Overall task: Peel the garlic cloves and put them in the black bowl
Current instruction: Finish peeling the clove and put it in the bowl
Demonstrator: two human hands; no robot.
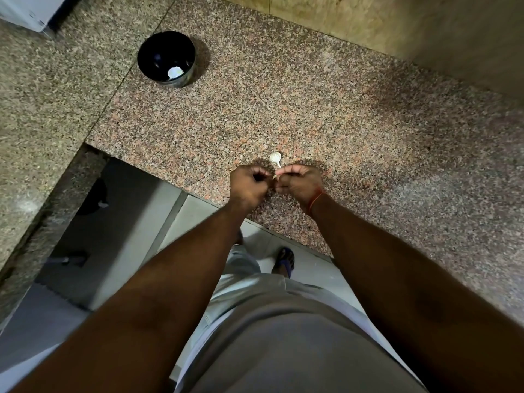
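The desk [340, 114] is made of speckled stone in pink, grey and black. A thin dark line runs across it on the left side. Behind it stands a tan wall [397, 26]. A white thing [25, 12] sits at the far left corner, only partly in view. Below the desk edge is a pale grey tiled floor [198, 211]. A foot in a blue sandal [285, 262] stands on the floor. A red thread [316, 200] goes round one wrist.

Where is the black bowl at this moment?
In the head view, the black bowl stands on the granite counter at the upper left, far beyond both hands and apart from the garlic lying just past them.
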